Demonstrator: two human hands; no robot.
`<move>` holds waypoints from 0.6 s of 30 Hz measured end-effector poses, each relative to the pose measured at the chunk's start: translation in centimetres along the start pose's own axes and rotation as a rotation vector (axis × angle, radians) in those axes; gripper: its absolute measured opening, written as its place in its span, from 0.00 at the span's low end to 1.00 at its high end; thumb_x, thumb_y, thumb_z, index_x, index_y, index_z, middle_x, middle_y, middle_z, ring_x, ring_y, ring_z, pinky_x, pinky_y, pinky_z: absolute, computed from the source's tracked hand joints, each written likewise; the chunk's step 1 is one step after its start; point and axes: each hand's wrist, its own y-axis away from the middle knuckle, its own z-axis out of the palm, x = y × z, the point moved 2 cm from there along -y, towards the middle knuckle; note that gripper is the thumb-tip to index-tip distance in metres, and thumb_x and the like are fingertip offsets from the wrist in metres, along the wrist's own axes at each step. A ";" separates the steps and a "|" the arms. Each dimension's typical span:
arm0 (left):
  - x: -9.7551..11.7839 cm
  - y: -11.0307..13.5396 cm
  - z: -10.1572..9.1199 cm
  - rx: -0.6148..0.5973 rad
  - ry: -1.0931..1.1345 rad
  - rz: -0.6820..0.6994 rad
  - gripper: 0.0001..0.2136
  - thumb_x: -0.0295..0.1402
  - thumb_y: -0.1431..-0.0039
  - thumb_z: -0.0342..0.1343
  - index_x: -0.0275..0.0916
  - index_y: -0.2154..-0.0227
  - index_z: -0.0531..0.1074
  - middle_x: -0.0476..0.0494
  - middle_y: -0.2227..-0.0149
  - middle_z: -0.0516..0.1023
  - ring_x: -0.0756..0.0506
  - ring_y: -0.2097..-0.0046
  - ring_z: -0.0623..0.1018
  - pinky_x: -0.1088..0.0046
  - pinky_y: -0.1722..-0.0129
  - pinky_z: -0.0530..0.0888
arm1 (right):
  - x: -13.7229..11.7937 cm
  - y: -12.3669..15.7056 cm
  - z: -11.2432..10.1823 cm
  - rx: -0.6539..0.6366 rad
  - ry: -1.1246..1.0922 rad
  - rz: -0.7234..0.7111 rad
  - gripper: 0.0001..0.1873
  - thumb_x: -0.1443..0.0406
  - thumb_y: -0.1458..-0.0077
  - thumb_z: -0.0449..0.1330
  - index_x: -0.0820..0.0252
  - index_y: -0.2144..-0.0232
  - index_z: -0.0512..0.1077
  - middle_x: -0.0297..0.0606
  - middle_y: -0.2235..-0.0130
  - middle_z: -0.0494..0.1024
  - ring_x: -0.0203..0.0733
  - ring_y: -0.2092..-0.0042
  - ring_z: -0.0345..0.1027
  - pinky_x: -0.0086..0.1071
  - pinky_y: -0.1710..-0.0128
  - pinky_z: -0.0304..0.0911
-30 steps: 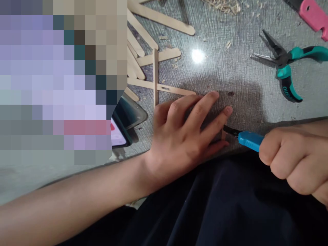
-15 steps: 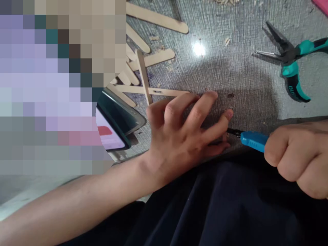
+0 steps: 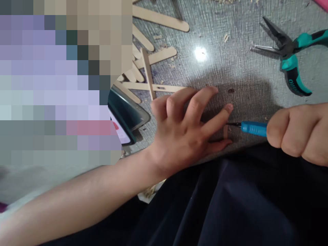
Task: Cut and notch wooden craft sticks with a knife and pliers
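My right hand [image 3: 294, 131] is closed round the blue handle of a craft knife [image 3: 253, 128]. Its dark, narrow tip points left and reaches the index finger side of my left hand [image 3: 187, 123]. That left hand lies palm down with its fingers apart and bent, pressing on the tabletop. Between its index finger and thumb shows a short piece of a wooden craft stick [image 3: 225, 131]; the palm hides whatever else lies beneath. Another craft stick, with a small slot cut in it [image 3: 169, 89], runs out by the knuckles.
Several loose craft sticks [image 3: 161, 18] overlap at the upper left, among wood shavings [image 3: 226, 37]. Teal-and-black long-nose pliers [image 3: 287, 51] lie spread at the upper right. A phone [image 3: 128, 106] lies left of my left hand. The far left is pixelated. Dark cloth [image 3: 230, 198] covers my lap.
My right hand has moved up a little, and the knife has turned from slanting to nearly level. The left hand keeps its spread pose. The view has shifted slightly.
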 end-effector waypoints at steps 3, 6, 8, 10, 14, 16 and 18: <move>-0.2 -0.1 0.0 -0.008 0.019 0.000 0.35 0.64 0.29 0.69 0.48 0.31 0.77 0.30 0.29 0.81 0.23 0.36 0.80 0.39 0.39 0.72 | -0.2 0.4 0.4 0.009 0.048 0.047 0.44 0.48 0.11 0.40 0.60 0.83 0.52 0.26 0.80 0.53 0.23 0.75 0.61 0.29 0.60 0.73; -0.4 -0.1 0.2 -0.030 0.057 0.003 0.34 0.60 0.29 0.72 0.47 0.29 0.77 0.28 0.26 0.78 0.20 0.33 0.78 0.34 0.35 0.71 | -0.2 -0.3 0.5 0.042 -0.014 -0.028 0.44 0.46 0.13 0.33 0.59 0.81 0.53 0.24 0.79 0.56 0.22 0.73 0.63 0.29 0.61 0.71; -0.5 -0.1 0.5 -0.057 0.068 0.000 0.36 0.59 0.29 0.72 0.47 0.27 0.76 0.27 0.25 0.76 0.19 0.30 0.76 0.31 0.33 0.70 | 0.1 -0.6 0.3 0.145 -0.071 0.005 0.42 0.46 0.14 0.34 0.59 0.80 0.54 0.22 0.78 0.58 0.21 0.74 0.61 0.30 0.63 0.69; -0.6 -0.3 0.7 -0.093 0.059 0.008 0.37 0.56 0.29 0.73 0.47 0.25 0.74 0.26 0.23 0.75 0.18 0.29 0.75 0.30 0.32 0.70 | 0.2 -0.7 0.2 0.238 -0.087 0.045 0.41 0.47 0.13 0.41 0.59 0.80 0.53 0.22 0.79 0.56 0.23 0.75 0.58 0.31 0.65 0.67; -0.9 -0.6 1.1 -0.138 0.050 -0.024 0.36 0.48 0.29 0.72 0.52 0.22 0.72 0.28 0.22 0.73 0.16 0.27 0.74 0.28 0.33 0.69 | 0.6 0.1 0.7 0.262 -0.021 -0.019 0.37 0.54 0.15 0.53 0.58 0.79 0.53 0.20 0.78 0.56 0.22 0.75 0.56 0.31 0.65 0.65; -1.1 -0.7 1.4 -0.131 0.089 -0.041 0.34 0.47 0.29 0.71 0.57 0.23 0.73 0.32 0.21 0.71 0.18 0.26 0.72 0.27 0.31 0.67 | 1.0 0.5 1.1 0.259 0.033 -0.047 0.39 0.50 0.16 0.53 0.57 0.80 0.51 0.20 0.79 0.55 0.22 0.76 0.55 0.32 0.65 0.65; -1.2 -0.8 1.7 -0.130 0.118 -0.044 0.34 0.48 0.30 0.71 0.60 0.23 0.73 0.34 0.20 0.71 0.18 0.25 0.70 0.26 0.29 0.65 | 1.2 0.7 1.4 0.276 0.065 -0.066 0.40 0.45 0.18 0.55 0.55 0.81 0.50 0.20 0.79 0.54 0.22 0.77 0.55 0.33 0.66 0.64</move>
